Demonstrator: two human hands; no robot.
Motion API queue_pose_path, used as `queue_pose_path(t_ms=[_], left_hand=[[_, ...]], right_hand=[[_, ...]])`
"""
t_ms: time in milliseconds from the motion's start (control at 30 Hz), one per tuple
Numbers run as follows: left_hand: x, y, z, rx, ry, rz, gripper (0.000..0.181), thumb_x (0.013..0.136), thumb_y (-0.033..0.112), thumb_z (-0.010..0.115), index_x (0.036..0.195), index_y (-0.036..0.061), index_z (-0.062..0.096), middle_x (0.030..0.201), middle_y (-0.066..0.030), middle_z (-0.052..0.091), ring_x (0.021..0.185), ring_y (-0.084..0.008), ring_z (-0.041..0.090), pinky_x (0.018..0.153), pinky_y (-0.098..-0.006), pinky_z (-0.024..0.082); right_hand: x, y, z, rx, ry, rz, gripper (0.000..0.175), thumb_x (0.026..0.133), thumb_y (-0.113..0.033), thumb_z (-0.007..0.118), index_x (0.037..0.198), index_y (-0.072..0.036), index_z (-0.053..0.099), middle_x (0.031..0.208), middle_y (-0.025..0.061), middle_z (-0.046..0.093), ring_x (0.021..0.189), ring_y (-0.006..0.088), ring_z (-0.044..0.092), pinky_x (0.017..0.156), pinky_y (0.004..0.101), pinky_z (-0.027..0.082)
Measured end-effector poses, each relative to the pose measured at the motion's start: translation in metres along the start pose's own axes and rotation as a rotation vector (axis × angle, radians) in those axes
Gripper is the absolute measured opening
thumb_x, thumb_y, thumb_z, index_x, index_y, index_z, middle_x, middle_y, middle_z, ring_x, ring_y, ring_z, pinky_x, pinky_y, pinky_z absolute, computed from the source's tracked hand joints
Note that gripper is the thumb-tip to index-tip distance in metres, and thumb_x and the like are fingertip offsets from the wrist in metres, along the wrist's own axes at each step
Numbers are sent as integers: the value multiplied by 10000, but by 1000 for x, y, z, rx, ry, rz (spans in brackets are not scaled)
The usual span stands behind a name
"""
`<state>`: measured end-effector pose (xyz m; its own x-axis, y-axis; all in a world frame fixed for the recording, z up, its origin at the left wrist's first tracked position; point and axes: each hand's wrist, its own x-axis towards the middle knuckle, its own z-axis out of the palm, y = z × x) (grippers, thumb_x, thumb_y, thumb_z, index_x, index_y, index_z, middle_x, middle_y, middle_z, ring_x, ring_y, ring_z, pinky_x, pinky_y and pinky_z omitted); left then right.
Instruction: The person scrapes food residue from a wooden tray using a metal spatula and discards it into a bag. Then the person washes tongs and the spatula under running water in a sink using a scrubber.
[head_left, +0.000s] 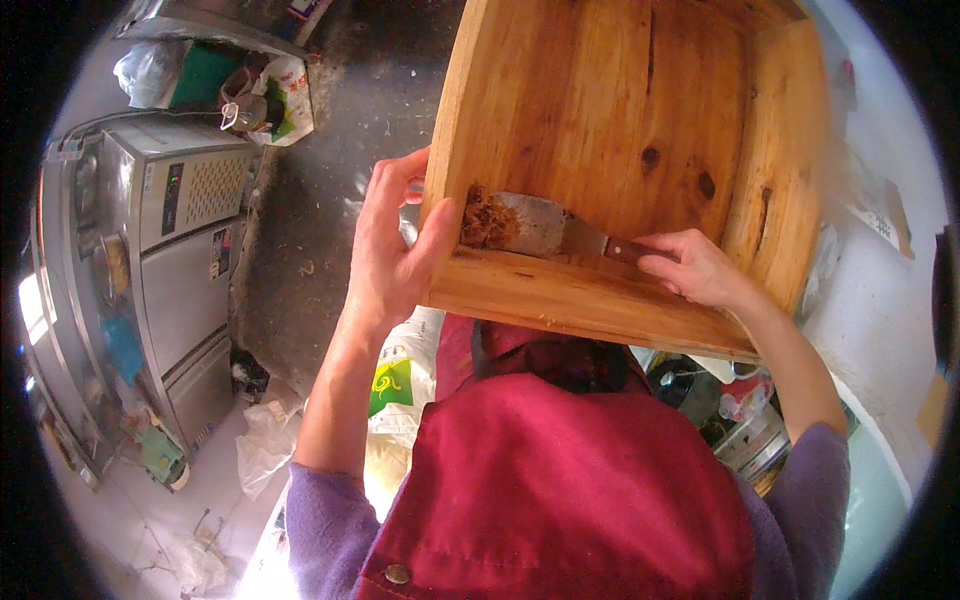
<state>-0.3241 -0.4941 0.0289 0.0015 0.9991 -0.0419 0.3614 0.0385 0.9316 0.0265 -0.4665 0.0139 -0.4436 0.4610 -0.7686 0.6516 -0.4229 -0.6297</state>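
Observation:
In front of me a wooden box (585, 142) is tipped so that I look into its inside. My left hand (397, 232) grips its left wall, with the thumb over the rim and the fingers outside. My right hand (690, 266) is closed around the brown riveted handle of a scraper (536, 223). The scraper's stained metal blade lies low in the box, its edge towards the near left corner. A clump of brown, crumbly residue (486, 219) sits in that corner against the blade. Dark knots and cracks mark the wood.
At the left stands a stainless steel appliance (199, 240) with a vent grille. A plastic jug (246, 114) and bags are beyond it. A printed white sack (405, 360) is below my left arm. Crumpled plastic (266, 442) lies on the floor (341, 135). A white wall (877, 300) rises at the right.

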Motion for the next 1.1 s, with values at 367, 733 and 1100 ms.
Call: queue_pose_path(t_ms=[367,733,1100], left_hand=[[-1,1,0,48,12,49,399,861,108,621,1240,6,547,1108,-157,585,1043,-273,573,932,-362,448],[-1,6,1,92,6,27,401,866,115,623,1246,10,553,1096,-149,591,1047,-264,581,943,-362,449],[-6,0,2,-83,30,-53,428,887,184,650,1274,30,552,1167,-115,602,1088,-211,577,963,-356,441]], right_hand=[[-15,-12,4,-55,55,89,327,954,-238,601,1206,-34,646,618,-14,527,531,71,466,477,267,393],[-31,-12,-4,50,63,43,335,944,-211,627,1215,-13,633,679,-10,571,550,58,471,488,247,398],[-84,-25,-21,88,227,105,361,937,-167,614,1270,-30,601,632,-41,516,529,40,453,489,216,380]])
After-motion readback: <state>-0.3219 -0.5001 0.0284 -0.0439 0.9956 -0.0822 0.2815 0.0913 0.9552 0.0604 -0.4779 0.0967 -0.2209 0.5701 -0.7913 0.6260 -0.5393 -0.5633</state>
